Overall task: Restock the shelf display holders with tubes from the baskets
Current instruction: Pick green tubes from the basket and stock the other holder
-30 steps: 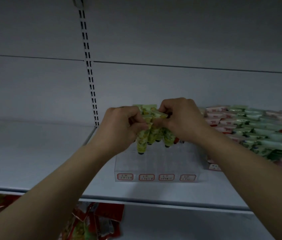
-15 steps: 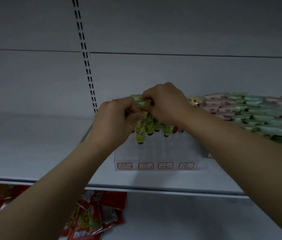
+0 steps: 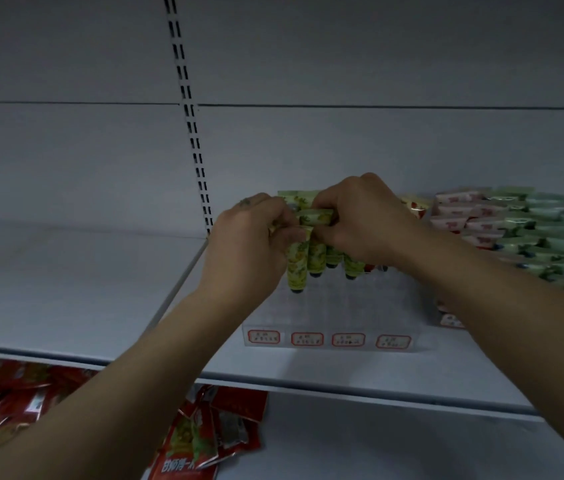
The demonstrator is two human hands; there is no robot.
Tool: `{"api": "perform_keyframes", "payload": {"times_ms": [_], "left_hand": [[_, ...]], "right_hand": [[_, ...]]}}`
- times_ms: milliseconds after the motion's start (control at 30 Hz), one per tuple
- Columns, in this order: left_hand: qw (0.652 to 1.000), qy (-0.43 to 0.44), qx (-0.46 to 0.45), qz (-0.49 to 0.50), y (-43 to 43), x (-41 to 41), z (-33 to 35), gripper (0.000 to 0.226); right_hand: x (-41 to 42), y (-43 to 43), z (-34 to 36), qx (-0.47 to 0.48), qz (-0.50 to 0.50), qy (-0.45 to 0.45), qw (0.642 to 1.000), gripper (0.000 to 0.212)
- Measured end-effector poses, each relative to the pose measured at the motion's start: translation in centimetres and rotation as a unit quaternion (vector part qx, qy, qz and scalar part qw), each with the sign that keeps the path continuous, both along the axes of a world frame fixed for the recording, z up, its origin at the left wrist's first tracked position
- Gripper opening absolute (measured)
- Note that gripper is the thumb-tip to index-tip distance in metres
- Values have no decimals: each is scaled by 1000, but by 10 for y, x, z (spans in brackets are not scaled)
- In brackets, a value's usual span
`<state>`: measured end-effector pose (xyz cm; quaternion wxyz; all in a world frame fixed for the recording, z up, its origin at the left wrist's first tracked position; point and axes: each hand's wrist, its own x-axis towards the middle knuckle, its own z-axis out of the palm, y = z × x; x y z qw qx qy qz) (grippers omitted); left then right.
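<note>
A clear acrylic display holder (image 3: 336, 317) with red price labels on its front stands on the white shelf (image 3: 66, 289). Several yellow-green tubes (image 3: 317, 256) stand cap-down in its back rows. My left hand (image 3: 249, 244) pinches the flat top of the front-left tube (image 3: 297, 268). Just to its right, my right hand (image 3: 363, 220) grips the flat ends of the tubes behind, one of them bent sideways between my fingers. Both hands meet above the holder. The holder's front rows hold nothing.
A second holder packed with pale pink and green tubes (image 3: 530, 230) stands to the right. Red snack packets (image 3: 204, 434) lie on the shelf below. A slotted upright (image 3: 190, 126) runs up the back wall. The left shelf surface is bare.
Both hands have stayed together on the tube tops above the holder with small finger shifts. The view itself drifted; the holder sits a little right of where it was.
</note>
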<state>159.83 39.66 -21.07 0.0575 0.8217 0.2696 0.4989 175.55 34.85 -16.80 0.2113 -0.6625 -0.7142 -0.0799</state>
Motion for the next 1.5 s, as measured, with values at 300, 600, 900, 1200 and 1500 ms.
{"api": "perform_keyframes", "payload": {"times_ms": [300, 600, 900, 1200, 1500], "left_hand": [[998, -3, -63, -26, 1, 3, -1, 20], [998, 8, -54, -8, -5, 2, -2, 35], [985, 166, 48, 29, -37, -30, -11, 43], [946, 286, 98, -114, -127, -31, -76, 28], [791, 571, -185, -119, -180, -17, -216, 36]], "right_hand": [[-4, -2, 9, -68, -21, 3, 997, 19], [-12, -25, 6, -50, -43, 12, 998, 15], [-27, -160, -67, 75, -109, 119, 984, 43], [-39, -202, -142, -105, -116, 168, 973, 41], [-33, -257, -267, -426, -124, 114, 889, 35]]}}
